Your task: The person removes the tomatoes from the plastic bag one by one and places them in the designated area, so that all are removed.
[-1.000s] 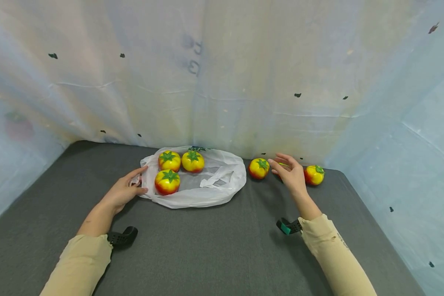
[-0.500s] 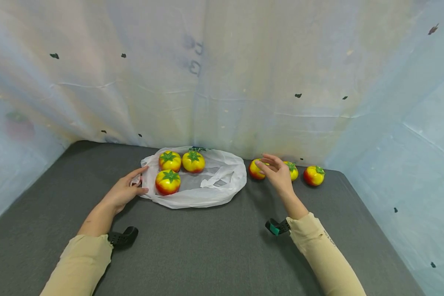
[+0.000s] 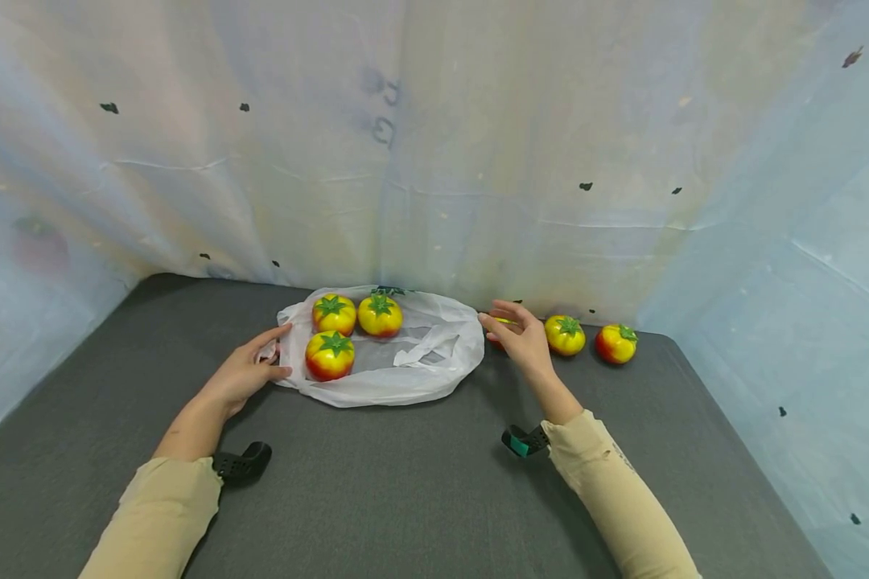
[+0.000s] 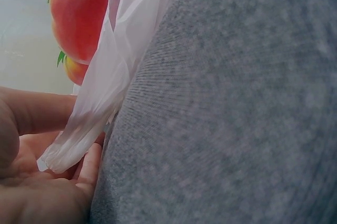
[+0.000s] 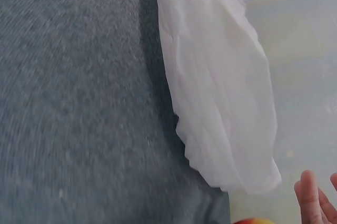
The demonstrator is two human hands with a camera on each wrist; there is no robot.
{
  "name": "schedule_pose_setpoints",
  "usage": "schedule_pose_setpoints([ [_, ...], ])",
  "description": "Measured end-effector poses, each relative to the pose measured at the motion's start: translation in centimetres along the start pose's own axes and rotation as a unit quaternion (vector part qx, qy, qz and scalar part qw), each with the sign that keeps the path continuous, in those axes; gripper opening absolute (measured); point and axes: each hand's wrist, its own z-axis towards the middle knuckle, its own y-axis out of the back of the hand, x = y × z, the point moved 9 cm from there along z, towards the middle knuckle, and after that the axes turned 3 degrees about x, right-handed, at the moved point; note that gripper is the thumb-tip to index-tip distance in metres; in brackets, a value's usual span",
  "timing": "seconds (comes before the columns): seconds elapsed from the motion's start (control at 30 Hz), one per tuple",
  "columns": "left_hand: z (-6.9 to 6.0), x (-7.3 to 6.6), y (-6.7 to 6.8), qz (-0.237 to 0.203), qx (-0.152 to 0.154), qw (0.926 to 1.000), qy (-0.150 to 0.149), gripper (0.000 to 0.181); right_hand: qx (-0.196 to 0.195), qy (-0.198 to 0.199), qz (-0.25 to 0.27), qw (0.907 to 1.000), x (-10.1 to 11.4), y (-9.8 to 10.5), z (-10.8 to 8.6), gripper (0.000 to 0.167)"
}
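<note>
A white plastic bag (image 3: 384, 386) lies on its side of the grey table with its mouth facing up, and three yellow-red tomatoes (image 3: 329, 356) sit in it. My left hand (image 3: 235, 379) holds the bag's left edge; in the left wrist view, the bag's gathered end (image 4: 79, 134) lies between the thumb and fingers of that hand (image 4: 47, 192). My right hand (image 3: 527, 347), fingers relaxed and apart, hovers at the bag's right edge, partly covering a tomato (image 3: 505, 321). In the right wrist view, its fingers (image 5: 309, 197) hold nothing visible beside the bag (image 5: 221, 87).
Two more tomatoes, one (image 3: 565, 335) nearer and one (image 3: 615, 344) farther right, stand along the back of the grey table (image 3: 376, 482). A pale sheet (image 3: 478, 161) hangs behind the table and at both sides.
My right hand has moved left, from over the middle tomato across the tomato beside the bag to the bag's right edge. My left hand and the bag have stayed in place.
</note>
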Motion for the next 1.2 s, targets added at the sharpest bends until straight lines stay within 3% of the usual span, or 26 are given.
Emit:
schedule_pose_setpoints([
  [0.63,-0.1,0.0,0.1,-0.005,0.003,1.0000,-0.001,0.082,0.039,0.012,0.014,0.9991,0.7,-5.1,0.7,0.048],
  [0.87,-0.1,0.0,0.1,-0.007,0.004,1.0000,-0.002,0.082,0.042,0.004,0.026,0.9988,0.9,-6.2,1.0,0.048],
  [1.2,-0.1,0.0,0.0,0.001,0.005,1.0000,0.004,0.083,0.081,-0.015,0.010,0.9966,1.2,-8.5,1.7,0.054],
])
